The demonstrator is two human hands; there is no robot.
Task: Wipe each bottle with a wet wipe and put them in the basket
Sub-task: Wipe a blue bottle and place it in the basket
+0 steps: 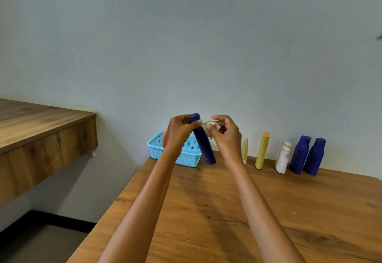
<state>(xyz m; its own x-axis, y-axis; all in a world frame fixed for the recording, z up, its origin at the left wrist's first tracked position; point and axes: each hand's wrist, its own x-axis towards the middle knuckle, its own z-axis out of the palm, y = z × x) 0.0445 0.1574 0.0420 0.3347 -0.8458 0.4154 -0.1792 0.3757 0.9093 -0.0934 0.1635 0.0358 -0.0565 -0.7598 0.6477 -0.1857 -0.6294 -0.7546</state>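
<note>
Dark-blue bottle (202,140) is being held near its cap by the left hand (178,131), above the table (227,211); a crumpled wet wipe (208,128) is being pinched against it by the right hand (226,134). One pinkish bottle (164,138) is already lying in the blue basket (186,157); five bottles (262,150) are waiting along the wall.

Pink bottle (164,138) in blue basket (187,159): largely hidden behind left hand (180,131). Wet wipe (208,127): partly covered by right hand (226,136). Pale bottle (245,150): lower part behind right wrist. Labels illegible.
</note>
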